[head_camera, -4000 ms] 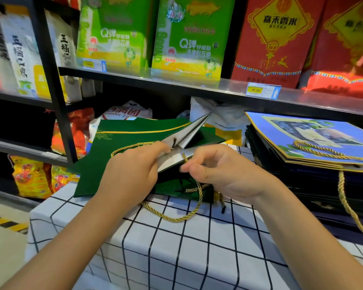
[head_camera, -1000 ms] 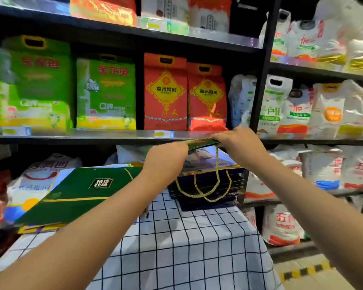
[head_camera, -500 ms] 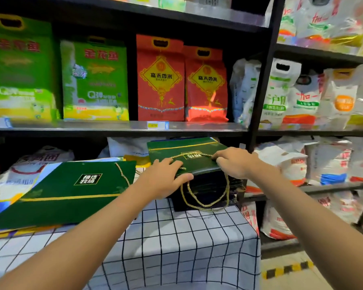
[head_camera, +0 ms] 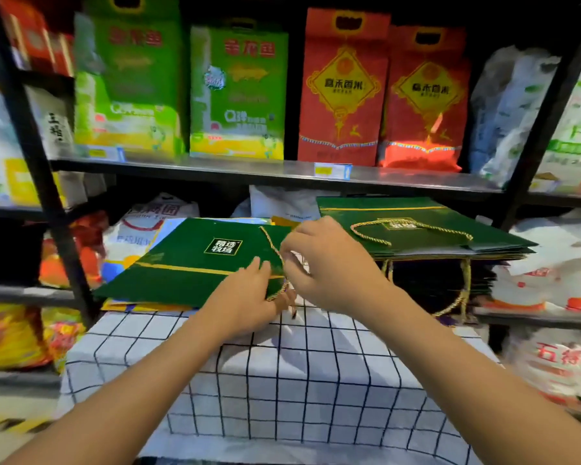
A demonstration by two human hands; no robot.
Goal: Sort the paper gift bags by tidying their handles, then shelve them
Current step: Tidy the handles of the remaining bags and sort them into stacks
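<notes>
A flat green gift bag (head_camera: 195, 263) with a white label lies at the left of the checked table, on top of other bags. Its gold cord handle (head_camera: 275, 253) runs across its right end. My left hand (head_camera: 249, 297) rests on that bag's near right corner, fingers fairly straight. My right hand (head_camera: 329, 260) is over the bag's right edge, fingers curled at the cord; the blur hides whether it pinches it. At the right, another green bag (head_camera: 426, 236) lies on top of a dark stack of bags (head_camera: 450, 280), its gold handle folded onto its face.
The table is covered by a white cloth with a black grid (head_camera: 282, 380). A metal shelf (head_camera: 282, 172) above holds green and red rice packs. Black shelf posts (head_camera: 44, 182) stand left and right. White rice sacks (head_camera: 557, 263) fill the right-hand shelves.
Both hands let go of the green bag laid on the right stack and moved left to the green bag lying at the left. The view swung left.
</notes>
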